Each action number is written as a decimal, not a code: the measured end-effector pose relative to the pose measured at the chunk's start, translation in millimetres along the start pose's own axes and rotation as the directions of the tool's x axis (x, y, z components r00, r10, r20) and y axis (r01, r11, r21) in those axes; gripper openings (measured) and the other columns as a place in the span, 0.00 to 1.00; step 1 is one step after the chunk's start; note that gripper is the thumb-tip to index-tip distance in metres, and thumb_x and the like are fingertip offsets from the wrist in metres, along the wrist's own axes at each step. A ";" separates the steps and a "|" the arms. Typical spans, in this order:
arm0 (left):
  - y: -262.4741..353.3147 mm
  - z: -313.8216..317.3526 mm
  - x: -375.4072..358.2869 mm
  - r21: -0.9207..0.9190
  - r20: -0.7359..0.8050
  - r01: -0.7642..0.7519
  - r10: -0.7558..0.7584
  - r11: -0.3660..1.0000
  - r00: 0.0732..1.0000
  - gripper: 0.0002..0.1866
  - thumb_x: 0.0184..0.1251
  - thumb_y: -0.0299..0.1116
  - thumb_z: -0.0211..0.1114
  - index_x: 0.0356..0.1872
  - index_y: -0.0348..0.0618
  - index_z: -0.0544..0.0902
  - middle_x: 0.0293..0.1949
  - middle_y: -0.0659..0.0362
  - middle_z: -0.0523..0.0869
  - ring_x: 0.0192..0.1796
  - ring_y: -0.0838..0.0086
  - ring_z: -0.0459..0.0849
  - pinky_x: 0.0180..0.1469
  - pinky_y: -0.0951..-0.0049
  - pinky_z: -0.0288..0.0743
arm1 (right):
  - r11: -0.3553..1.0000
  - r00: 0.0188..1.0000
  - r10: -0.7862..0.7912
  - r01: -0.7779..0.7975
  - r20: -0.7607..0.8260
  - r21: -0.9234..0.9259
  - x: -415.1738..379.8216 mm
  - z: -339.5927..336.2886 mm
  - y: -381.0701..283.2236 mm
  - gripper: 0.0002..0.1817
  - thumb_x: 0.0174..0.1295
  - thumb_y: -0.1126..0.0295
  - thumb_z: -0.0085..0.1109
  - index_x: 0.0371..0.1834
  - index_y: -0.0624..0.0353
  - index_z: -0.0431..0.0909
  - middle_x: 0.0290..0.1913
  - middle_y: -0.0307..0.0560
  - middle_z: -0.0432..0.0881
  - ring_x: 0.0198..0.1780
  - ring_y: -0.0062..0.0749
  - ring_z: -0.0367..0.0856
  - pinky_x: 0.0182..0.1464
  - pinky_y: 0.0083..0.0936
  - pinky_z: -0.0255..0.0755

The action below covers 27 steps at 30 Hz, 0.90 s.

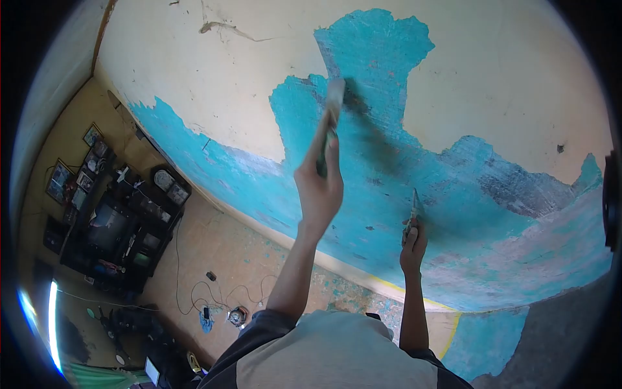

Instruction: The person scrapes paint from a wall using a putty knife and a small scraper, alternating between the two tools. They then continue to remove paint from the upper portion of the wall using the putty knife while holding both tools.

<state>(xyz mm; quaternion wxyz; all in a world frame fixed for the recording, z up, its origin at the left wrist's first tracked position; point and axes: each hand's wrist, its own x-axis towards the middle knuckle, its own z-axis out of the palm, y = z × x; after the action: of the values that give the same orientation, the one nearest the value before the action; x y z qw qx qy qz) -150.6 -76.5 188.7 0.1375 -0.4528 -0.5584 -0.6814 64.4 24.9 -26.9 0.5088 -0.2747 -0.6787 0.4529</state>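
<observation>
My left hand (319, 191) is raised to the wall, its fingers wrapped round the handle of a paint scraper (335, 97). The scraper's blade points up, over the turquoise patch close to the edge of the cream paint (492, 71). Lower and to the right, my right hand (413, 249) grips a second scraper (414, 202), whose narrow-looking blade points up against the turquoise wall (350, 227). Behind my left hand a dark shadow crosses the wall. Ragged edges separate the cream paint from the bared turquoise and greyish layer.
Paint flakes (350, 298) litter the floor along the wall's foot. Cables and a round metallic object (238, 316) lie on the floor to the left. A dark cabinet with a television (107, 227) stands at the far left, with a motorcycle (129, 330) below it.
</observation>
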 end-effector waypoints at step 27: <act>9.1 -11.9 -0.3 -0.081 0.065 0.222 -0.217 0.972 0.974 0.27 0.86 0.50 0.53 0.76 0.47 0.75 0.17 0.74 0.61 0.18 0.89 0.58 0.21 0.79 0.53 | 1.000 1.000 0.000 0.000 -0.004 0.012 0.1 1.8 -4.5 0.21 0.84 0.55 0.41 0.51 0.61 0.78 0.24 0.31 0.65 0.24 0.14 0.59 0.27 0.22 0.53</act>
<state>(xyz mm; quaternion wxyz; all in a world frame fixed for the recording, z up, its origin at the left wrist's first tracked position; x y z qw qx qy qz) -149.6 -90.2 194.6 0.0256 -0.4128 -0.5781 -0.7034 63.0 22.4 -22.9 0.5116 -0.2726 -0.6751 0.4562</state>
